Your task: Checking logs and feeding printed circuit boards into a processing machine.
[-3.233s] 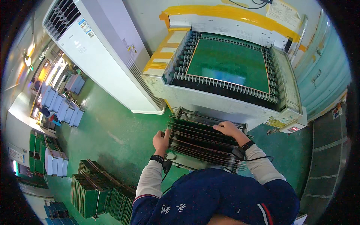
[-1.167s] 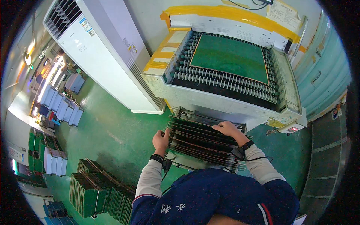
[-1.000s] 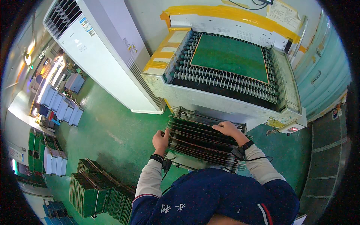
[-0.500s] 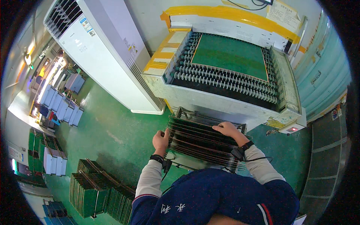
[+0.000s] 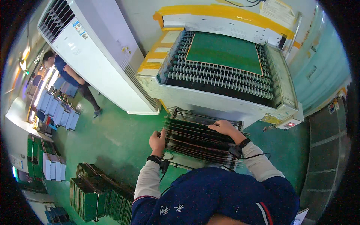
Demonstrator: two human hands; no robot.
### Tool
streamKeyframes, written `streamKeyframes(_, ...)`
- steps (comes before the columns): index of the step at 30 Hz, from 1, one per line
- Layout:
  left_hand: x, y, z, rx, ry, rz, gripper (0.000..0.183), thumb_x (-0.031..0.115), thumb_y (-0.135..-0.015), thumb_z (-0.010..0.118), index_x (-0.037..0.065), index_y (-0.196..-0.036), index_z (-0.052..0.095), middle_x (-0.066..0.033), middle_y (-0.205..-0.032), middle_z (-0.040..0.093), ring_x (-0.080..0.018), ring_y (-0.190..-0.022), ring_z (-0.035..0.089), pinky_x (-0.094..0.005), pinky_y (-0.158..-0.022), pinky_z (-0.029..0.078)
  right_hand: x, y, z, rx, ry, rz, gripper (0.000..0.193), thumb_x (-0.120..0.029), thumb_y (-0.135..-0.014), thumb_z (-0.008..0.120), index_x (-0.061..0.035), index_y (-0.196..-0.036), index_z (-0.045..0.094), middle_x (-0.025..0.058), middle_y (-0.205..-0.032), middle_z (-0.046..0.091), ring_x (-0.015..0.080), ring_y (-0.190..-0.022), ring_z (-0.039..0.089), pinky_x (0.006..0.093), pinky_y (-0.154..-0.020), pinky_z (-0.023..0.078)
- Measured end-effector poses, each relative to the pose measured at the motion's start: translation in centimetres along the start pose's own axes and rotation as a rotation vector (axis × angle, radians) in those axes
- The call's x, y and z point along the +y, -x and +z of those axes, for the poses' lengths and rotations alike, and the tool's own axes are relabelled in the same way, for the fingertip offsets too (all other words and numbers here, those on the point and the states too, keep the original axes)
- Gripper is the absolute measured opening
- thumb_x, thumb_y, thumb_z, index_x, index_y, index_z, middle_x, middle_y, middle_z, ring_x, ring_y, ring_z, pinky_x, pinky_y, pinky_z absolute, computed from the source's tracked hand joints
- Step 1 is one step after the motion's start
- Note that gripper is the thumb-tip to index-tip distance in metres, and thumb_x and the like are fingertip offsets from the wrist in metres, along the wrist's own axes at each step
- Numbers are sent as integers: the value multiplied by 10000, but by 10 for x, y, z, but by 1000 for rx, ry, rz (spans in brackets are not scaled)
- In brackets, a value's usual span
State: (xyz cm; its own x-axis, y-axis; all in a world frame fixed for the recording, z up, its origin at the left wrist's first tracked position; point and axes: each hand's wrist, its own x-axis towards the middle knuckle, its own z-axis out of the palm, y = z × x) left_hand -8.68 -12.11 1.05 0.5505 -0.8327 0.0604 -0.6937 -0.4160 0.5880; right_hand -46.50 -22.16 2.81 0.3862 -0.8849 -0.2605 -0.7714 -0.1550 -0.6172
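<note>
A metal rack full of upright green circuit boards stands right in front of me, below the roller conveyor. My left hand is closed around the rack's left edge. My right hand lies over the top edges of the far boards, fingers curled on one of them. A single large green board lies flat on the conveyor's rollers, toward the yellow-topped machine opening. Both wrists wear dark bands with a cord.
A tall white cabinet unit stands to the left of the conveyor. More racks of green boards sit on the green floor at lower left. Another person stands at far left by rows of pale trays.
The green board on the rollers has slid away from me, toward the machine opening. My hands have stayed on the rack.
</note>
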Motion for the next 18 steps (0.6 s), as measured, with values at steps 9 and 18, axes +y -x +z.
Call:
streamKeyframes(9,-11,2,-3,56,74,71,566,546,-872,623,-13,-777,617,-232,-752,648,-445,-730,621,-518,-668,484,-11,-1,-1,-64,107,-29,621,-643,-854,605,-53,-998,735,196,-912,706,349,-889,680,440,-770,509)
streamKeyframes(18,-4,9,-16,-47,61,-13,552,547,-864,610,0,-798,631,-211,-789,662,-415,-778,634,-489,-688,488,4,-6,6,-103,12,28,638,-612,-879,593,7,-935,731,216,-866,709,311,-848,701,404,-780,512)
